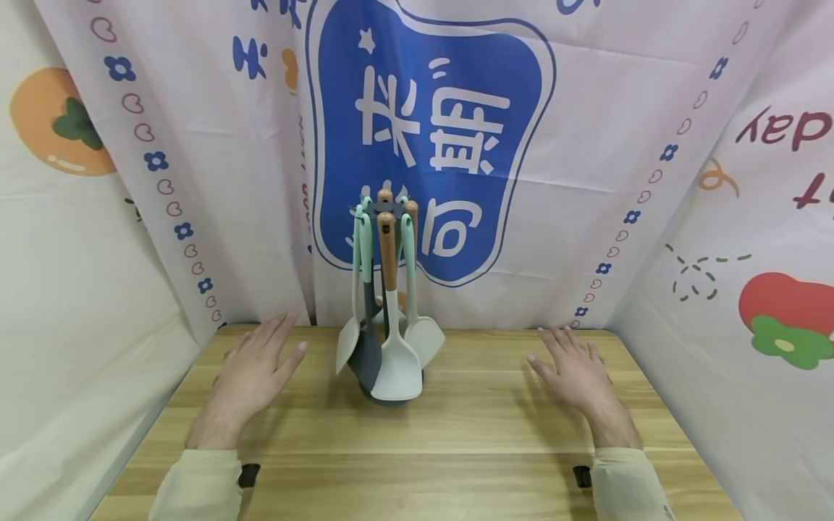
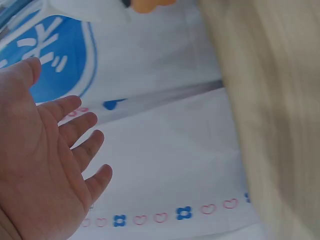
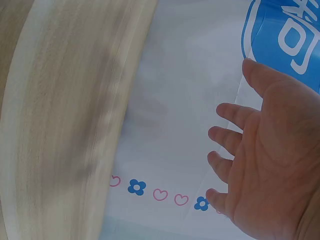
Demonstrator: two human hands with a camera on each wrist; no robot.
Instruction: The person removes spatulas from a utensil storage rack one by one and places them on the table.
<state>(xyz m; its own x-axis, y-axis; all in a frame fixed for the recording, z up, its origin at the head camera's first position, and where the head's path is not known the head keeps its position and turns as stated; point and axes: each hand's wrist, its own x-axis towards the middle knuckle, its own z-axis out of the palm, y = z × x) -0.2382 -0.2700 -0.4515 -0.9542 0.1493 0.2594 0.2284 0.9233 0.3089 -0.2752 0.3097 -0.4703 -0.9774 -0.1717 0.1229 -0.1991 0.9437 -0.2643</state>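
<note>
A utensil stand with a dark top (image 1: 383, 208) holds several hanging kitchen tools around it. In front hangs a white spatula (image 1: 396, 370) with a brown handle. Beside it are a dark grey utensil (image 1: 367, 359) and a pale turner (image 1: 426, 340), both with mint-green handles. To the left of the stand, my left hand (image 1: 250, 376) has its fingers extended and holds nothing. My right hand (image 1: 576, 373) is to the right, fingers spread, also holding nothing. Both wrist views show bare palms, the left hand (image 2: 45, 160) and the right hand (image 3: 275, 155), apart from the utensils.
The stand rests near the back edge of a wood-grain table (image 1: 482, 434). Behind the table hangs a white printed cloth (image 1: 560, 239) with a blue patch, and similar cloth covers both sides. A dark strap piece shows at each cuff.
</note>
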